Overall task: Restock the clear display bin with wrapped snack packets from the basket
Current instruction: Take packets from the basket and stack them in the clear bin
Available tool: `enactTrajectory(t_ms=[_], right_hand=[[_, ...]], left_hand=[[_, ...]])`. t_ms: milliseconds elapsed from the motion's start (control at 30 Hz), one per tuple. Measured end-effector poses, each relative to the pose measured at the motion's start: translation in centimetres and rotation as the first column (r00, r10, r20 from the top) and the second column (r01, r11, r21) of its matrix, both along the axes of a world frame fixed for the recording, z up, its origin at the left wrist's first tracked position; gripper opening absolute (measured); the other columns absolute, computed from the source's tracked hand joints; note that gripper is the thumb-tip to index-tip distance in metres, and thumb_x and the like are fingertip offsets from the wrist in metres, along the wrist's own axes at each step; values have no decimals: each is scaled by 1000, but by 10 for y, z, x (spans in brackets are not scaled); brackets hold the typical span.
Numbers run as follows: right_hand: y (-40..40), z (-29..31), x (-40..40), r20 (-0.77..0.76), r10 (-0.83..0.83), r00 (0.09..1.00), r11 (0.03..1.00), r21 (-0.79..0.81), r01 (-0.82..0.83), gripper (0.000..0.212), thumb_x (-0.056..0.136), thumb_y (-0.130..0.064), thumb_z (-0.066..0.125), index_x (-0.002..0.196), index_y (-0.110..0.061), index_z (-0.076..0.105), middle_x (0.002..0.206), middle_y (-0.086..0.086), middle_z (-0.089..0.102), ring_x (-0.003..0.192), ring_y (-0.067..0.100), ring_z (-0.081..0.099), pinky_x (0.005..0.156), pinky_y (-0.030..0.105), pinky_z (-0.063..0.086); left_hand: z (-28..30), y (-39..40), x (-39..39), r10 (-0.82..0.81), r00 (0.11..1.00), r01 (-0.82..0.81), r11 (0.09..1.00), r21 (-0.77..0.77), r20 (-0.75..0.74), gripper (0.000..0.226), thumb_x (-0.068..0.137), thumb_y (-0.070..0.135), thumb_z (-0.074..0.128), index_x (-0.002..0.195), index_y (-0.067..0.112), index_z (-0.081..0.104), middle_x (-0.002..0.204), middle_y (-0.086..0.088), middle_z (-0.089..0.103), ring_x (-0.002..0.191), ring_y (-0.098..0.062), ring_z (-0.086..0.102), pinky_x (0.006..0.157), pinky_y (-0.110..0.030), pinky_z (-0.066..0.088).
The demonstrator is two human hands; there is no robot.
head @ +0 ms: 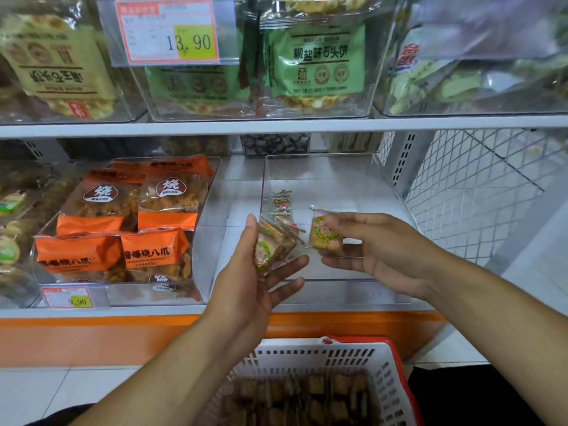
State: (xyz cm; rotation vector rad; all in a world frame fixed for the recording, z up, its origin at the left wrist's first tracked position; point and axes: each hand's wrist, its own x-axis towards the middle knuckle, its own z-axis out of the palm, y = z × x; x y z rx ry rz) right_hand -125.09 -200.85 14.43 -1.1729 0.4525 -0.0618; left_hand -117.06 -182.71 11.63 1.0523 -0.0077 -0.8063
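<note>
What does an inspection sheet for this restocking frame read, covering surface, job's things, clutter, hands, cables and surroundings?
Surface: white shelf with an orange front.
Job's things: clear display bin nearly bare, a few packets at its left wall; white basket below holds many more.
Clutter: nothing seen.
Hands: left hand holds a small stack of packets; right hand pinches a single packet over the bin.
Cables: nothing seen.
Surroundings: orange snack bags in the neighbouring bin; price tag above; wire mesh panel at right.

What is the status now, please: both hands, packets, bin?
Left hand holds a packet stack; right hand pinches one packet. Clear bin nearly empty, few packets at its left wall. Basket below, stocked. Nothing in the way.
</note>
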Motion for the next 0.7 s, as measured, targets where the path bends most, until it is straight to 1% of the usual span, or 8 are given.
enactTrajectory(t_ms=[100,167,267,333,433,500,567,700], right_hand=[[-3,2,0,-1,3,1000,997,73,-3,40,77,-18,75,113,-1,73,108,21,75,87,29,76,71,29,62],[-4,2,1,5,3,1000,999,37,-3,42,74,-13,76,115,-3,72,108,20,75,87,25,74,70,25,61],[-11,0,3,-11,-84,996,996,-44,83,48,73,0,78,119,-6,65,114,25,72,94,25,67,88,31,54],[-15,-2,5,-18,-149,989,988,-53,148,40,80,10,72,115,-7,64,111,23,73,97,25,63,93,34,50],[-20,-3,4,-13,-188,982,978,-89,187,29,83,7,70,105,-10,73,97,13,75,90,23,66,80,32,58],[-21,-4,4,6,-194,981,976,-101,194,24,86,5,69,105,-9,76,92,13,73,85,24,68,79,38,62],[-20,-5,5,11,-140,990,981,-135,141,23,89,3,69,109,-7,73,92,14,72,81,23,70,76,38,63],[-13,-7,6,6,-4,1000,987,-158,5,50,74,-14,82,121,-13,65,102,14,77,87,23,75,73,30,60]], left_hand=[[-1,0,0,-11,1000,11,1000,9,28,56,92,68,52,98,21,84,110,-9,78,89,-22,78,55,-26,58],[-1,1,0,-19,999,19,1000,5,45,56,92,67,51,97,23,84,104,-7,79,84,-20,77,54,-25,57],[-1,2,0,-38,996,39,999,-9,78,56,92,67,51,99,22,83,99,-5,78,82,-18,76,55,-25,56],[-1,1,0,-54,994,56,998,-21,99,58,91,67,51,102,21,83,99,-5,78,81,-18,75,56,-25,55],[0,1,-1,-78,990,84,995,-45,116,61,87,67,53,106,16,81,98,-9,76,78,-18,74,56,-26,56],[-1,-1,-3,-97,987,105,993,-57,126,62,86,65,54,109,14,80,100,-12,76,77,-19,73,57,-27,56],[-1,-2,-5,-126,982,135,989,-58,139,60,87,63,54,112,14,79,105,-14,75,78,-20,72,60,-28,57],[1,-4,-8,-178,977,184,982,-43,116,55,87,56,59,111,11,79,109,-19,74,79,-24,72,63,-31,60]])
